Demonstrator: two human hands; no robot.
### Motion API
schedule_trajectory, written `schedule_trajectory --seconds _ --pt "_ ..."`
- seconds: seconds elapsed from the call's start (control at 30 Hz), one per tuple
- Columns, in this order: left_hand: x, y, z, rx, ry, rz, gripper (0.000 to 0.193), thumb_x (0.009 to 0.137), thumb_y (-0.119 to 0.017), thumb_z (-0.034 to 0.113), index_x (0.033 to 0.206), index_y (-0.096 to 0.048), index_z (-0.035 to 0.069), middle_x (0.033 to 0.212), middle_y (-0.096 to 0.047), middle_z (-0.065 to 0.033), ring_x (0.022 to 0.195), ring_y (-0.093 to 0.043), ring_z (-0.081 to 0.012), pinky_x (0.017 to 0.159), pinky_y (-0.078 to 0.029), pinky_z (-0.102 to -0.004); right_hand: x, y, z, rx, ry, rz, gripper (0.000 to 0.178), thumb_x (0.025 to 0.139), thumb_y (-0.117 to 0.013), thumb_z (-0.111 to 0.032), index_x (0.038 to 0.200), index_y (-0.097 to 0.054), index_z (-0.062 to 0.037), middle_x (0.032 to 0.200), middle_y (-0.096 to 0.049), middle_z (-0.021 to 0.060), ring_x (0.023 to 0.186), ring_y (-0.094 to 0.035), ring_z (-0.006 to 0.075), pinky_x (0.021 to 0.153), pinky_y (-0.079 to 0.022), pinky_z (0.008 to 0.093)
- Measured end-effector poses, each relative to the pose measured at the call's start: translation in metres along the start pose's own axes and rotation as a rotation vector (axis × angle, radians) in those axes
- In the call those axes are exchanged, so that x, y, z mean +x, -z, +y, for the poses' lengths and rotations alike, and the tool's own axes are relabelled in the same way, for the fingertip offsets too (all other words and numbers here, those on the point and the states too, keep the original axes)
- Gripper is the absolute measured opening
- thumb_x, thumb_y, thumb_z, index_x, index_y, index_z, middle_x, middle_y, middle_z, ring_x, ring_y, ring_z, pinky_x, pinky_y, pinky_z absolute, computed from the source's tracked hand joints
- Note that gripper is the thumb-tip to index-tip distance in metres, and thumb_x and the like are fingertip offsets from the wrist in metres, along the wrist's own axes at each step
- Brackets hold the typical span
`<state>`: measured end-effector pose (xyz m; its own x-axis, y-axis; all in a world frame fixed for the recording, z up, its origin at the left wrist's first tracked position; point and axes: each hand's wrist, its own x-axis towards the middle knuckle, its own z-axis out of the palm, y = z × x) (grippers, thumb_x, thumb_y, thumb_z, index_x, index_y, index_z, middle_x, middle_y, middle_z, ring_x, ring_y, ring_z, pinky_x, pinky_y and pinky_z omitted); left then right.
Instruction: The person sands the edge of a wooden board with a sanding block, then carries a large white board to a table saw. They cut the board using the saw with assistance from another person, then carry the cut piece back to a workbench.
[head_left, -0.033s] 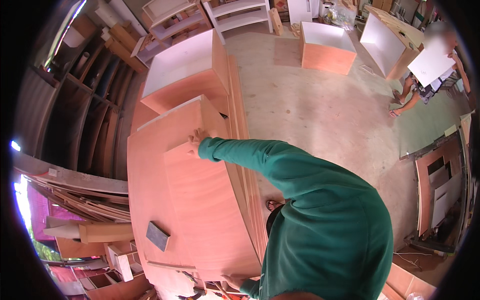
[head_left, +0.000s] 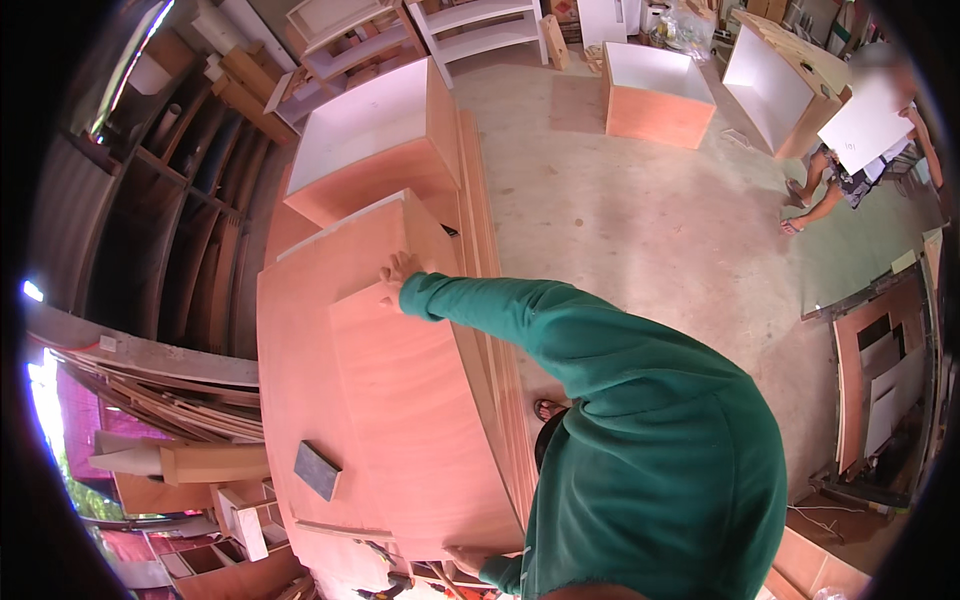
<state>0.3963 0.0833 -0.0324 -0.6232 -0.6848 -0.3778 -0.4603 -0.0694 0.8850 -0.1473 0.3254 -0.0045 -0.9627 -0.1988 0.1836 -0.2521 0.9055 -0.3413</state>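
A reddish plywood panel (head_left: 415,400) lies on a wider plywood board (head_left: 300,350) that forms the worktop. My right hand (head_left: 401,277), at the end of the outstretched green sleeve, rests on the panel's far end near its corner, fingers spread. At the near end, my left hand (head_left: 466,561) touches the panel's edge with fingers stretched out; part of it is hard to make out. A dark rectangular block (head_left: 317,470) lies on the board left of the panel, out of reach of both hands' fingers.
An open plywood box (head_left: 440,130) stands beyond the board, and another box (head_left: 660,120) is on the floor. Dark shelving (head_left: 150,240) lines the left. Tools (head_left: 385,585) show below the near edge. At far right, a person (head_left: 850,180) holds a white panel.
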Motion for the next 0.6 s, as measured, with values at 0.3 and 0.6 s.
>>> schedule_trajectory --seconds 0.3,0.6 --pt "-0.005 -0.097 0.104 -0.04 -0.274 0.108 0.063 0.098 -0.046 0.049 0.129 -0.05 -0.005 0.122 -0.058 -0.0188 0.106 -0.056 -0.0314 0.096 -0.043 -0.0448 -0.011 0.023 0.06 0.445 -0.172 -0.137 0.068 0.09 -0.051 -0.058 0.123 -0.054 0.0014 0.12 -0.061 0.0228 0.109 -0.059 0.0413 0.093 -0.042 0.0543" --pt "-0.06 -0.27 0.249 -0.19 -0.602 0.04 0.059 0.099 -0.046 0.046 0.128 -0.05 -0.004 0.118 -0.06 -0.0179 0.101 -0.058 -0.0298 0.092 -0.045 -0.0443 -0.068 0.024 0.297 1.104 -1.125 -0.075 0.072 0.097 -0.031 -0.06 0.131 -0.054 -0.0012 0.13 -0.056 0.0229 0.121 -0.051 0.0412 0.103 -0.04 0.0414"
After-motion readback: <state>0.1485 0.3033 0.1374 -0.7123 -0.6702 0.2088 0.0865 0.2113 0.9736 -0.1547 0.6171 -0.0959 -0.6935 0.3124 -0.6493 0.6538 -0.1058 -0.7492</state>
